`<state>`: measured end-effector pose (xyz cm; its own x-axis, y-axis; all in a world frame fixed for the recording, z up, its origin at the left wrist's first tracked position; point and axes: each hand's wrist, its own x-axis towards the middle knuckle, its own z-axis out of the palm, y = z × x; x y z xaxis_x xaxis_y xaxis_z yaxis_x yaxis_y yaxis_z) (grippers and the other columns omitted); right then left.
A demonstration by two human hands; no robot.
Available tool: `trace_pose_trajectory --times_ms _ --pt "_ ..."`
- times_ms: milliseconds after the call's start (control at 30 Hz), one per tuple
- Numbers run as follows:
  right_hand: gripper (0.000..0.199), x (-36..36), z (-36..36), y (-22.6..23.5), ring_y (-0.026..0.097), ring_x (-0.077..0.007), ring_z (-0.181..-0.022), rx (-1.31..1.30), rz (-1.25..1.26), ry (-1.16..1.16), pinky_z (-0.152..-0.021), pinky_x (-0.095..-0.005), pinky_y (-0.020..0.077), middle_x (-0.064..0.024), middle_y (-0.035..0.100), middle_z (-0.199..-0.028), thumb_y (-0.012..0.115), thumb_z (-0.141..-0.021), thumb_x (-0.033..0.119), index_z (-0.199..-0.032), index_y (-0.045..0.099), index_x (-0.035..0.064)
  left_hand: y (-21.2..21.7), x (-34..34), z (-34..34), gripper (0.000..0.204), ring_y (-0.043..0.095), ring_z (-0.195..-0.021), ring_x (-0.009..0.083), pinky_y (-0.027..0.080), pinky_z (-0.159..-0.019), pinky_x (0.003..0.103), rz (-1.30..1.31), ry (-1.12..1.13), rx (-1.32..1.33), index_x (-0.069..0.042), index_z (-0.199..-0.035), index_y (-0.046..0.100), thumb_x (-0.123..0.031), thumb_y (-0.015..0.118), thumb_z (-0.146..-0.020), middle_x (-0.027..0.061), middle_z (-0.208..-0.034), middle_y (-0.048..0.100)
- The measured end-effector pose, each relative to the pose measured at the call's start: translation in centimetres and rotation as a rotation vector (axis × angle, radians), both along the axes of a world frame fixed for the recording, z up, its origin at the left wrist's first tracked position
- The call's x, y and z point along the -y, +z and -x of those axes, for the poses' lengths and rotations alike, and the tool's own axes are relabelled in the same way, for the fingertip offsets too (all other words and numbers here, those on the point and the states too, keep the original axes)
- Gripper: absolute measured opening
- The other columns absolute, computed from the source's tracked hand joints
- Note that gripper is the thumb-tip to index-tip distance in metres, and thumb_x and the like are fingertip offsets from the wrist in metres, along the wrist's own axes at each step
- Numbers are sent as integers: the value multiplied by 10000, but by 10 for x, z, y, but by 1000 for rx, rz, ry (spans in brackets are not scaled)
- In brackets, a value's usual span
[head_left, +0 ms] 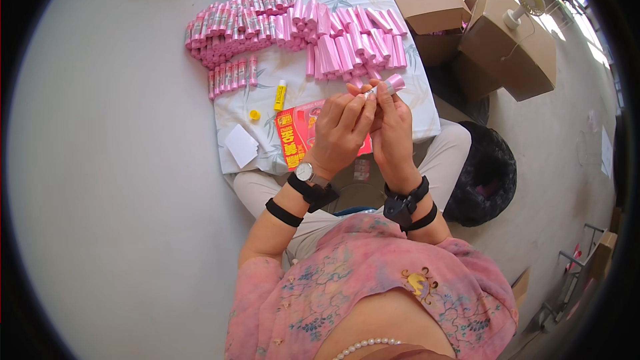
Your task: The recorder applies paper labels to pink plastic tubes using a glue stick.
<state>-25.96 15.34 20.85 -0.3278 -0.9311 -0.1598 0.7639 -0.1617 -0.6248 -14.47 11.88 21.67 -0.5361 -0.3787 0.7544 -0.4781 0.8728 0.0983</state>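
Note:
Both of my hands are raised together over the table's near edge, around one shiny pink roll (pixel 396 82). My right hand (pixel 392 135) grips the roll from the right, with its pink end sticking out past the fingers. My left hand (pixel 339 130) has its fingers closed at the roll's other end, where a bit of white paper shows; the fingers hide most of it. Below my hands lies a red and yellow printed sheet (pixel 291 135). Left of it are a yellow glue stick (pixel 280 96), uncapped and upright in view, its yellow cap (pixel 255 115) and a small stack of white paper slips (pixel 241 145).
Pink rolls with labels (pixel 223 27) are piled at the far left of the table (pixel 227 110), with a short row (pixel 232 77) nearer me. Plain pink rolls (pixel 347 50) lie heaped beside them. Cardboard boxes (pixel 510 47), a small fan (pixel 530 1) and a black bag (pixel 485 173) stand to the right.

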Motion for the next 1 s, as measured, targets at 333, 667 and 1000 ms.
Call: trace_pose_trajectory --times_ms 333,667,1000 --pt "340 3 0 -9 711 -266 -1061 39 -40 10 -847 -335 588 -92 662 -1010 523 -1078 344 -1092 588 11 -6 8 -26 517 617 -1105 313 547 -926 403 -9 -97 226 16 -1299 612 -11 716 -793 125 -1228 627" --pt "533 8 -3 -26 718 -303 -1051 45 -99 18 -828 -373 596 -125 673 -1034 444 -1070 521 -1121 566 5 -16 10 -33 424 654 -1060 321 578 -860 396 -10 -156 123 9 -1189 628 -14 805 -804 138 -1215 655" --pt "462 16 17 -21 488 -272 -1386 -1039 164 -254 -1172 -446 364 -146 509 -1489 583 -1033 179 -1464 487 47 -8 16 -60 356 661 -1054 321 570 -867 411 -89 -18 -57 -7 -1109 621 -33 817 -813 138 -1156 679"
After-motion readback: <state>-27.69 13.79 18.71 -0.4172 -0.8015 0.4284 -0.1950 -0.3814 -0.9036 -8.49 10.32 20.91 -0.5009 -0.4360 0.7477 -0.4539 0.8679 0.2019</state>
